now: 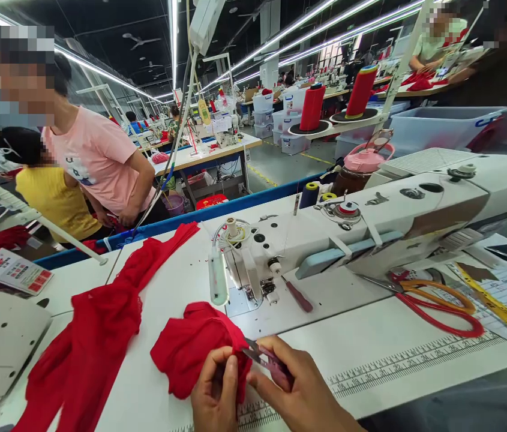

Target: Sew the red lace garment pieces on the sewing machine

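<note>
Left grip (217, 387) pinches the edge of the red cloth (190, 351), which lies on the worktop (352, 330) nearer than the sewing machine (388, 204); right grip (296, 384) grasps the snips (275, 367); best done with the edge held taut and the blades (255, 354) shallow, clear of the left thumb (230, 378)

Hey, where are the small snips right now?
Low and just right of centre in the head view: the snips are in the right hand, blades at the red cloth pinched by the left hand, in front of the sewing machine.
</note>
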### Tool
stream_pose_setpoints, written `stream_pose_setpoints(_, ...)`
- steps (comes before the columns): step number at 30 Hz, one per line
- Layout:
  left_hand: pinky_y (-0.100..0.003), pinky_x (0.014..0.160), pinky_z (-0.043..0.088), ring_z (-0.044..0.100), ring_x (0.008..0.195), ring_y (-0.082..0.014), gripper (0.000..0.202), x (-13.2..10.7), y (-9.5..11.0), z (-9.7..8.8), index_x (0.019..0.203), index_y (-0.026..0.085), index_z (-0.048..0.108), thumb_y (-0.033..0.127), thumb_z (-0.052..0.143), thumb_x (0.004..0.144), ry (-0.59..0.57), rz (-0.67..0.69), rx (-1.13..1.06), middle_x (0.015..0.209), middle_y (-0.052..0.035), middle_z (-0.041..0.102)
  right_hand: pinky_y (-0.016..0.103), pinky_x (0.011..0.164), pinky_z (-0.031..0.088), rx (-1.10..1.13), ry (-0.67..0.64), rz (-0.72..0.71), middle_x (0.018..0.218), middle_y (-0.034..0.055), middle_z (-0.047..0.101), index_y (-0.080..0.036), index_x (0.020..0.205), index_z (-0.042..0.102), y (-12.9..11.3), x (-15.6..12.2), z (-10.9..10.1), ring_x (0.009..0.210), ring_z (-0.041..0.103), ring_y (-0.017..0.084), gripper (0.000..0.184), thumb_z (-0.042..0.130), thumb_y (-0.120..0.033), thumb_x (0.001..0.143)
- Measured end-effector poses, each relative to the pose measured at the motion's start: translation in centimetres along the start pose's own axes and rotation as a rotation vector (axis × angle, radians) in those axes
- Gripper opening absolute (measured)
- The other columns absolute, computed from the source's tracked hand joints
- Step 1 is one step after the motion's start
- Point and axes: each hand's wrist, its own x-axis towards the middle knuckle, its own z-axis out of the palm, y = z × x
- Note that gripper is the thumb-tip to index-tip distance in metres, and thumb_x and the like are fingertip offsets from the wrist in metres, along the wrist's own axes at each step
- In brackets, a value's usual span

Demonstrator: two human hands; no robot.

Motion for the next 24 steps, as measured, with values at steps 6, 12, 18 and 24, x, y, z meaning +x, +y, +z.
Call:
stream_pose_setpoints(6,-0.021,0.073,0.051,0.063,0.077,-0.0169,0.041,-0.3,0.1,-0.5,0.079,0.022,0.073,0.062,0.076,0.073,-0.007,0.159,0.119,0.080,-0.0011,0.069,0.024,0.061,0.035,-0.157,0.026,-0.310,0.074,-0.0018,0.064,-0.023,0.097,0.064,-0.3,1.2,0.5,0.062,0.053,0.013,0.015,0.050,-0.020,0.094)
stream_pose_setpoints(12,-0.024,0.076,0.050,0.063,0.079,-0.0184,0.032,0.3,1.3,-1.7,0.079,0.021,0.070,0.053,0.069,0.083,-0.222,0.154,0.173,0.080,-0.0021,0.066,0.024,0.055,0.028,-0.062,-0.073,-0.123,0.061,-0.0063,0.046,-0.021,0.074,0.050,-0.8,2.0,0.2,0.055,0.037,0.011,0.012,0.053,-0.017,0.086)
stream_pose_setpoints(18,-0.022,0.069,0.048,0.059,0.074,-0.0161,0.037,0.9,1.8,-1.8,0.079,0.018,0.070,0.055,0.076,0.076,-0.321,-0.063,0.031,0.074,-0.0011,0.064,0.023,0.052,0.028,0.235,-0.152,0.120,0.064,-0.0060,0.036,-0.021,0.070,0.045,-1.0,2.6,-0.2,0.059,0.032,0.011,0.023,0.051,-0.029,0.091)
stream_pose_setpoints(24,-0.022,0.071,0.050,0.062,0.076,-0.0168,0.044,0.6,1.3,-1.3,0.084,0.017,0.072,0.057,0.081,0.070,-0.221,-0.167,-0.079,0.079,-0.0036,0.070,0.023,0.053,0.025,0.090,-0.094,0.054,0.062,-0.0085,0.034,-0.023,0.080,0.044,-1.2,-0.6,-0.8,0.057,0.030,0.011,0.026,0.061,-0.039,0.092)
